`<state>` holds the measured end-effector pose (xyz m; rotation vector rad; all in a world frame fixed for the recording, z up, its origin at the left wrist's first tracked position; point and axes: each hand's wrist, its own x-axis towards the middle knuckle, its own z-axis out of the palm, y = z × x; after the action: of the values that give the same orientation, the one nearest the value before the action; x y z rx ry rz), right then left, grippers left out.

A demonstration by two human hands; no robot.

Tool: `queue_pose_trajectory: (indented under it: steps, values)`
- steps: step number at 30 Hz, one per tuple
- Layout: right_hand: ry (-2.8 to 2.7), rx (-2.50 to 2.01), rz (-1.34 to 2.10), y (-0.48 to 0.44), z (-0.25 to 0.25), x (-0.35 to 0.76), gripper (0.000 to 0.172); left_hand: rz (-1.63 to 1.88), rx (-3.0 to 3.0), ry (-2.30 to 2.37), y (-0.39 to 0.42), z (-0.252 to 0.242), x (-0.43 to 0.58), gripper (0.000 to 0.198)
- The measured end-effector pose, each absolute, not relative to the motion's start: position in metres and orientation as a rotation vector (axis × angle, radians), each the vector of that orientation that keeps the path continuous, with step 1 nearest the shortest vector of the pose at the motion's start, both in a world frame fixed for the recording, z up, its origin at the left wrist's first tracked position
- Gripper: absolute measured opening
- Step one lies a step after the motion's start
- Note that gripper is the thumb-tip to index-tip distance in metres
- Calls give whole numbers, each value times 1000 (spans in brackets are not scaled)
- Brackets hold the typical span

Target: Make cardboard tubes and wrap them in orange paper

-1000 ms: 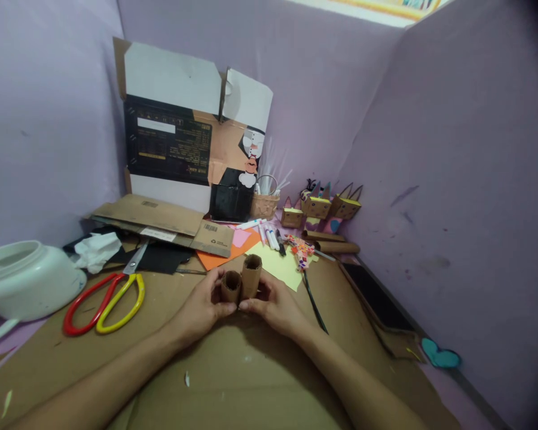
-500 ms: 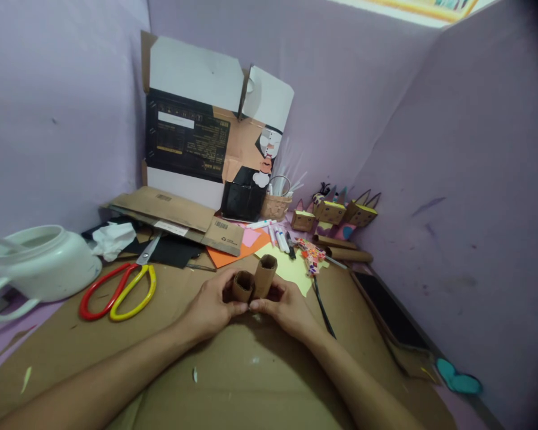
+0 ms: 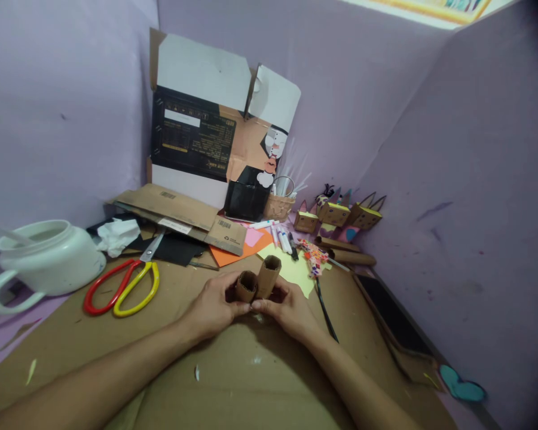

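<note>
In front of the printed carton (image 3: pixel 244 140), its gold lettering (image 3: pixel 213 146) too small to read, the left hand's (image 3: pixel 214 304) fingers curl around the shorter cardboard tube (image 3: pixel 246 291), the right hand's (image 3: pixel 292 309) around the taller tube (image 3: pixel 268 278). Just before the carton, folded cardboard (image 3: pixel 213 236) shows a barcode (image 3: pixel 224 223).

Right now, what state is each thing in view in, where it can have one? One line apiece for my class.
Short cardboard tube: held, top open
Tall cardboard tube: held, top open
Left hand: curled around short cardboard tube
Right hand: gripping tall cardboard tube
Scissors: lying, apparently shut
White pot: upright, uncovered
White paper: crumpled
Printed box: opened out, standing
</note>
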<state>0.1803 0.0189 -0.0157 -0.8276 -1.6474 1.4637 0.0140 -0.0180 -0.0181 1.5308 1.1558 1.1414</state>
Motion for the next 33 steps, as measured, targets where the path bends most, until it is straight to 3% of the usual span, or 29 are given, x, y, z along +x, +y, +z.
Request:
queue_pose_trajectory:
  steps: [22, 25, 28, 33]
  values:
    - [-1644, -849, 1443, 22, -21, 181, 25, 1134, 1500, 1172, -18, -16, 15, 34]
    - [-1601, -847, 1423, 21, -20, 180, 32, 1095, 1480, 1198, -18, -12, 14, 30]
    - [-1544, -767, 1491, 19, -17, 180, 41, 1047, 1466, 1192, -20, -9, 11, 33]
    - [-1504, -743, 1652, 16, -11, 180, 37, 997, 1440, 1138, -20, -6, 9, 40]
